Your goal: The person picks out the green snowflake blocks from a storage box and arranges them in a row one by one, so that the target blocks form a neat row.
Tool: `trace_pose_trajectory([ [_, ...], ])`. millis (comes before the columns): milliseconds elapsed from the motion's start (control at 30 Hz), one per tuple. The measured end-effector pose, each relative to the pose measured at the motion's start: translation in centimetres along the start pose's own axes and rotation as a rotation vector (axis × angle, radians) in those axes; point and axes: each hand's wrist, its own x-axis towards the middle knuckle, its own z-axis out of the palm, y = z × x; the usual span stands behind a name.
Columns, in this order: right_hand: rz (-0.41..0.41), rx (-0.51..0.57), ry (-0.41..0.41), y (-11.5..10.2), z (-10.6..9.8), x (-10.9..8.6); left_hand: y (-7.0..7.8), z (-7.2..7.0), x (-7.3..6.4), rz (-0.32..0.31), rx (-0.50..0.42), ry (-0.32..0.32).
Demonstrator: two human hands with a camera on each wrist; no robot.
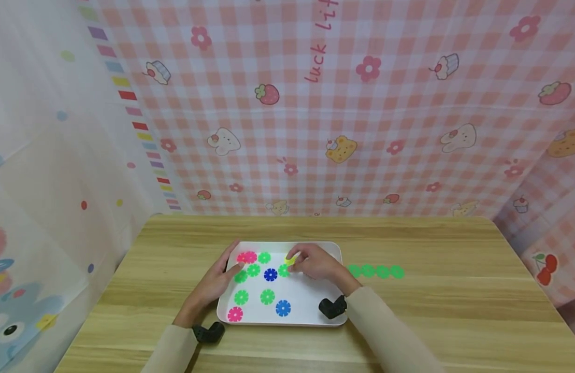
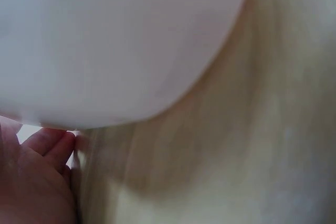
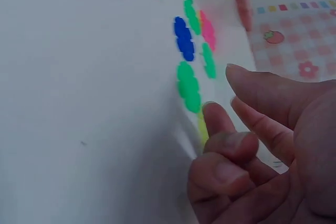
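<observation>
A white tray (image 1: 311, 308) holds several flat, notched, snowflake-shaped plastic discs. My left hand (image 1: 213, 285) grips the tray's left side, thumb over the rim and fingers along the outside. Inside the tray's far right part, my right hand (image 1: 315, 261) hovers by a yellow disc (image 1: 289, 261) and a green disc (image 1: 283, 270), which it partly covers. In the right wrist view, the thumb (image 3: 262, 87) stands apart from the bent fingers, with nothing between them. A dark blue disc (image 1: 271, 274) lies left of that green one. Two pink discs (image 1: 250, 257) overlap near the far left corner.
Right of the tray, several green discs (image 1: 383, 272) form a row on the wooden table (image 1: 455, 311). Nearer in the tray lie a light blue disc (image 1: 283, 308), a pink disc (image 1: 235, 314) and green discs (image 1: 267, 297). A checked cloth (image 1: 287, 129) hangs behind the table.
</observation>
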Motion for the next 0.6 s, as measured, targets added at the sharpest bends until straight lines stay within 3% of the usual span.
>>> trace_pose_trajectory([
  [167, -0.03, -0.026, 0.025, 0.7, 1.1, 0.6, 0.0, 0.1, 0.0, -0.002, -0.009, -0.006],
  [600, -0.003, -0.083, 0.062, 0.7, 2.1, 1.0, 0.2, 0.0, 0.0, -0.009, 0.007, 0.004],
])
